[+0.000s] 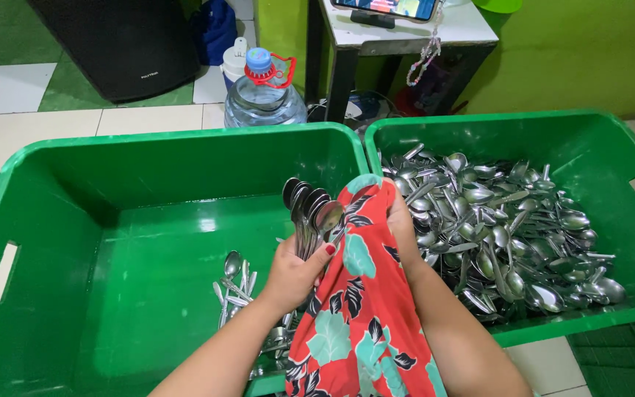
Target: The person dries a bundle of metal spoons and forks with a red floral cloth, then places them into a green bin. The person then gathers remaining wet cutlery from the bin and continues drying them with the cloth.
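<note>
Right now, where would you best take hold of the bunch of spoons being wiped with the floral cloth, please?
Grip the bunch of spoons low on the bundled handles, from the left side, where the left hand clasps them. The bowls fan out upward and nest loosely, so they offer no firm hold, and the floral cloth with the right hand covers their right side.

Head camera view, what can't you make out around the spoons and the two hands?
- Right hand: mostly wrapped in the red floral cloth; its fingers are hidden.
- Bunch of spoons in the left hand: the handles are hidden by the hand and cloth.
- Few spoons in the left crate: partly behind the left forearm.
- Floor of the right crate: hidden under the spoon pile.
- Both crates: near edges cut off by the frame.
</note>
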